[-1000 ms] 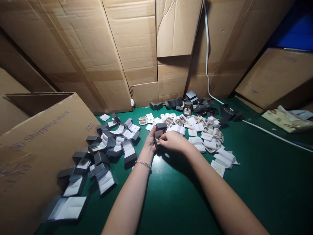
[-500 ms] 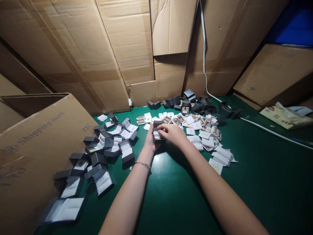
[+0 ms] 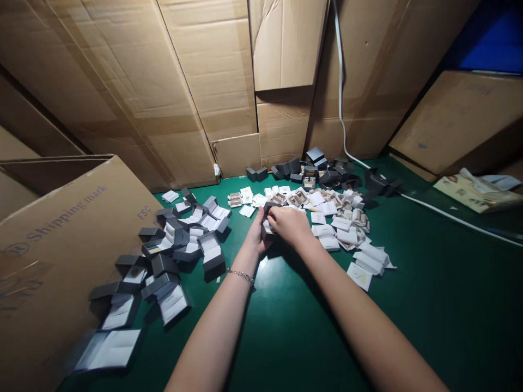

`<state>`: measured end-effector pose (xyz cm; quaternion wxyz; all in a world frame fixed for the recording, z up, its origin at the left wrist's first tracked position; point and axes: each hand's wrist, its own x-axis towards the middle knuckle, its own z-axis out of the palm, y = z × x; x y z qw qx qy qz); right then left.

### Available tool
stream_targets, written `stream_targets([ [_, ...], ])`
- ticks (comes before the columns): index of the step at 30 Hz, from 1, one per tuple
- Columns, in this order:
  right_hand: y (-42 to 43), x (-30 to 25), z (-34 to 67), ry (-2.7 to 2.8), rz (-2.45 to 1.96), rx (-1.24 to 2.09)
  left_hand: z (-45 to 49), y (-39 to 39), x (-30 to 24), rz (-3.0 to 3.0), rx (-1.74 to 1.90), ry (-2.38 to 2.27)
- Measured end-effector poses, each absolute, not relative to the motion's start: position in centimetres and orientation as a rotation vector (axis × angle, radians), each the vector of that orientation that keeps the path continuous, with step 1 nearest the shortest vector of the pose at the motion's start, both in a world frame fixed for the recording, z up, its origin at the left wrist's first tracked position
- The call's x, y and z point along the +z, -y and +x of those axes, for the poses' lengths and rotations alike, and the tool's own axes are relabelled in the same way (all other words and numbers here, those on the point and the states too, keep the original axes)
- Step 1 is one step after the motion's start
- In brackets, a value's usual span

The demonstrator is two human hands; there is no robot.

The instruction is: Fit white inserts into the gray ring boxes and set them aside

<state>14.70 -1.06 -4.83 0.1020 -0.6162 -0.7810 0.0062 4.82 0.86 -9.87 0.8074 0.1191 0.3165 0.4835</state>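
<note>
A small black jewellery-style box (image 3: 267,231) with a white inside stands open in my left hand (image 3: 255,238), whose fingers are closed round its left side. Over the box's opening, my right hand (image 3: 292,224) has its fingers bent and pressed together inside. Whatever those fingertips pinch is hidden. Just beyond both hands lie beige and white inserts (image 3: 300,197) and folded white papers (image 3: 324,208) in a loose heap. To the left, several open black boxes (image 3: 211,253) with white linings are spread over the green table (image 3: 281,326).
A large carton (image 3: 61,261) with printed marks takes up the left side. More black boxes (image 3: 310,177) are piled at the back, against a wall of cardboard (image 3: 229,71). A white cable (image 3: 449,219) runs across the right, near a cream packet (image 3: 476,190).
My right-hand fingers have gone deeper into the box and curled more. The box has tilted and shifted slightly right with my left hand.
</note>
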Motion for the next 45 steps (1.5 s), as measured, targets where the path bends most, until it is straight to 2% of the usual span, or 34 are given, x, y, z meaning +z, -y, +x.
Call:
stream_targets([
  [6,1.2,-5.5,14.5,2.204,-1.847,0.005,4.7,-0.9,-10.0,0.228,1.056,-0.647],
  [10,0.5,-6.3,14.8,1.927,-1.768,0.075,4.5,-0.6,-9.8,0.256,1.092,-0.618],
  [13,-0.4,-7.0,15.1,1.673,-1.733,0.385,4.3,-0.4,-9.6,0.301,1.112,-0.605],
  [15,-0.9,-7.2,15.3,1.674,-1.702,0.713,4.4,-0.4,-9.6,0.319,1.099,-0.631],
  [17,-1.0,-7.1,15.4,1.747,-1.69,0.856,4.6,-0.6,-9.8,0.336,1.075,-0.701],
  [22,-0.4,-6.0,15.8,1.998,-1.823,0.405,5.5,-1.1,-10.3,0.366,1.064,-0.84],
  [29,-0.2,-5.0,16.8,2.102,-1.88,0.195,4.7,-0.2,-9.9,0.481,0.979,-0.523],
  [34,-0.1,-5.1,16.6,2.192,-1.789,0.086,4.7,0.0,-10.5,0.642,0.951,-0.73],
  [37,-0.2,-5.2,16.7,2.228,-1.748,0.179,5.1,0.0,-10.8,0.706,0.934,-0.802],
  [42,-1.4,-4.9,20.8,2.087,-1.55,0.88,5.5,-0.2,-10.7,0.643,0.947,-0.791],
  [45,-2.2,-5.1,24.3,1.862,-1.741,0.645,5.4,-0.4,-10.6,0.562,0.964,-0.834],
])
